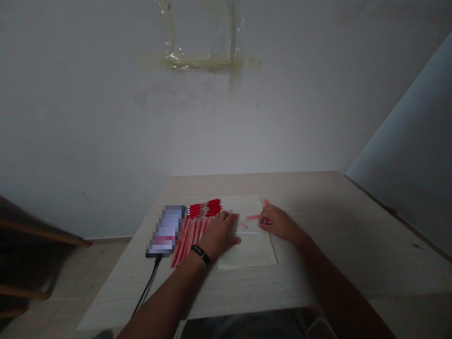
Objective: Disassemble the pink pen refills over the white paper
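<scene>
My left hand [219, 234] lies flat at the left edge of a pale translucent sheet [247, 252], its fingers apart and holding nothing. A black wristband [201, 254] circles that wrist. Just left of the hand, several red-and-pink pens [196, 234] lie side by side in a fan, partly hidden by the hand. My right hand [277, 224] is curled around a pink stick piece [266, 203] that shows above its fingers. Between my hands lie loose pink pieces [253, 217] on the sheet. A thin tan rod [273, 243] runs under my right hand.
A phone [165, 230] with a pixelated screen lies left of the pens, a black cable [148, 285] trailing from it over the near table edge. The pale wood table [318, 263] stands against a stained wall. A wooden chair [35, 230] stands at the left.
</scene>
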`<state>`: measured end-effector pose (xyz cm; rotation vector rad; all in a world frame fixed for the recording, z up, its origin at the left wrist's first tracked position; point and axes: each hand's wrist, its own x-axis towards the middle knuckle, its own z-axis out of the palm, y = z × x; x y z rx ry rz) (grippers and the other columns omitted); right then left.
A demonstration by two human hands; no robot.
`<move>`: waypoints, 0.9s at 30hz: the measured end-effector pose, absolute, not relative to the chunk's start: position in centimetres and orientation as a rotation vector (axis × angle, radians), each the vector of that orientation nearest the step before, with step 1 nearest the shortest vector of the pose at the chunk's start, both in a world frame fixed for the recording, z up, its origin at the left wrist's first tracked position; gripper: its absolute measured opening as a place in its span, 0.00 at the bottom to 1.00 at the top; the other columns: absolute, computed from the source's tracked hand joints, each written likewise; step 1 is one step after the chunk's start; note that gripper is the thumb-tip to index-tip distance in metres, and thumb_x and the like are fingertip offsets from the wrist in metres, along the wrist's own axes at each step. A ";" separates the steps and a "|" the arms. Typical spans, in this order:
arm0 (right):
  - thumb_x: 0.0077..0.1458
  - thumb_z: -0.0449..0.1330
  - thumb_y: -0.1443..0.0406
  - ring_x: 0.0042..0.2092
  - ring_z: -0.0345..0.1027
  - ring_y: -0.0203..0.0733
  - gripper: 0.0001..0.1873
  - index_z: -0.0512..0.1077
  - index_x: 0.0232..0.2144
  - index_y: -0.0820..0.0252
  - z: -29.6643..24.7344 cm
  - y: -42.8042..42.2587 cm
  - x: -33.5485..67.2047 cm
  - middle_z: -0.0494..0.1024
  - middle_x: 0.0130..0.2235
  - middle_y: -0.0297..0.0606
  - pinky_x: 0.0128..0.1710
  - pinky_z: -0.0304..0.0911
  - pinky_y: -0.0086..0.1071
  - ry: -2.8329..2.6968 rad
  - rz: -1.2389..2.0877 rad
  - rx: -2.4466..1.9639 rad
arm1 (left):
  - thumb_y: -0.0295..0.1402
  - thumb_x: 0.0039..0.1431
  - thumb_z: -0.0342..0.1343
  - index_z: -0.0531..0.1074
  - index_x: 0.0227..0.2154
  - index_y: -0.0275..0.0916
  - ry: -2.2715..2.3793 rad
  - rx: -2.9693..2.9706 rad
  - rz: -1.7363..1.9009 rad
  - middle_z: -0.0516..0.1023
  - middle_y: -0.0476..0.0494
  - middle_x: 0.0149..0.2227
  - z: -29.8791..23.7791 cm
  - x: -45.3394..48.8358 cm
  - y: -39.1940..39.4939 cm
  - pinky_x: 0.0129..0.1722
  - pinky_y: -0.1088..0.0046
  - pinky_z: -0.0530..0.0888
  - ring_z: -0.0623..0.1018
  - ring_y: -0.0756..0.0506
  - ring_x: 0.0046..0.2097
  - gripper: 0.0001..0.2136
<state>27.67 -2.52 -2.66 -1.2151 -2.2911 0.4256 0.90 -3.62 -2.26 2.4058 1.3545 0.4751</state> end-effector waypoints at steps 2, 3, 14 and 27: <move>0.53 0.63 0.71 0.37 0.68 0.42 0.04 0.72 0.28 0.59 -2.6 -2.5 27.8 0.73 0.31 0.35 0.42 0.61 0.34 -2.293 0.448 -1.205 | 0.38 0.48 0.70 0.66 0.58 0.47 1.345 2.403 0.472 0.70 0.39 0.54 -2.3 0.9 -3.6 0.55 0.58 0.68 0.69 0.37 0.55 0.34; 0.53 0.63 0.71 0.38 0.68 0.42 0.04 0.72 0.28 0.59 -2.7 -2.4 27.8 0.73 0.31 0.35 0.43 0.61 0.34 -2.295 0.459 -1.197 | 0.38 0.48 0.70 0.66 0.58 0.48 1.345 2.403 0.469 0.70 0.40 0.54 -2.2 0.8 -3.5 0.56 0.58 0.68 0.69 0.37 0.55 0.34; 0.57 0.62 0.68 0.36 0.67 0.40 0.03 0.72 0.30 0.58 -2.8 -2.1 28.1 0.72 0.31 0.34 0.45 0.62 0.35 -2.238 0.409 -1.191 | 0.42 0.55 0.65 0.70 0.55 0.45 1.292 2.370 0.674 0.72 0.39 0.51 -2.3 0.7 -3.2 0.54 0.59 0.71 0.72 0.39 0.52 0.25; 0.58 0.59 0.65 0.30 0.64 0.37 0.05 0.73 0.30 0.59 -2.6 -0.8 31.5 0.72 0.30 0.34 0.31 0.57 0.28 -1.927 0.186 -1.440 | 0.40 0.63 0.52 0.71 0.30 0.38 1.623 2.046 1.156 0.75 0.46 0.32 1.4 -2.3 -1.5 0.34 0.71 0.68 0.73 0.47 0.32 0.11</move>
